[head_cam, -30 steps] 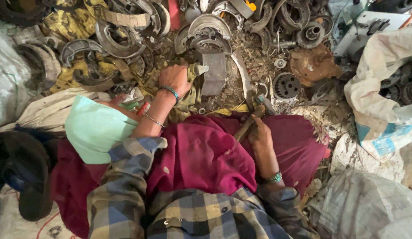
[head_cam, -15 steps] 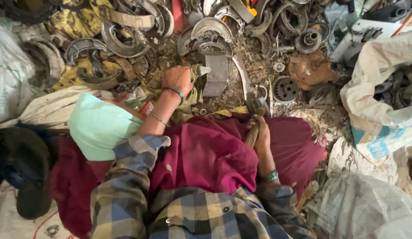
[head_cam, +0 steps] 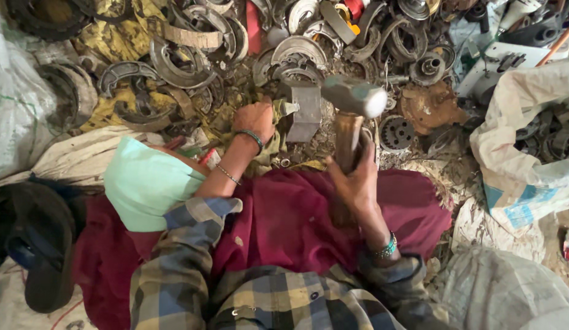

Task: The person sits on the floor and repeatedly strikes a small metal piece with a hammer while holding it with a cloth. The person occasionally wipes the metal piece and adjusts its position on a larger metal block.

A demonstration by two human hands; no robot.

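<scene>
My right hand [head_cam: 356, 178] grips the wooden handle of a hammer [head_cam: 353, 98], raised so its grey steel head hangs over the ground in front of me. My left hand [head_cam: 255, 119] rests on a yellowish rag and holds a small metal piece [head_cam: 289, 108] against a grey metal block [head_cam: 306, 114]. Both wrists wear bead bracelets. A maroon cloth [head_cam: 284, 214] covers my lap, and my sleeves are plaid.
A heap of worn brake shoes [head_cam: 174, 58], gears [head_cam: 396, 131] and rusty parts [head_cam: 428, 107] spreads ahead. White sacks [head_cam: 529, 153] lie right and left. A mint-green cloth [head_cam: 144, 183] covers my left knee. A black sandal [head_cam: 43, 244] lies at left.
My right hand has lifted the hammer from low beside the lap to high over the block. The left hand has stayed on the piece.
</scene>
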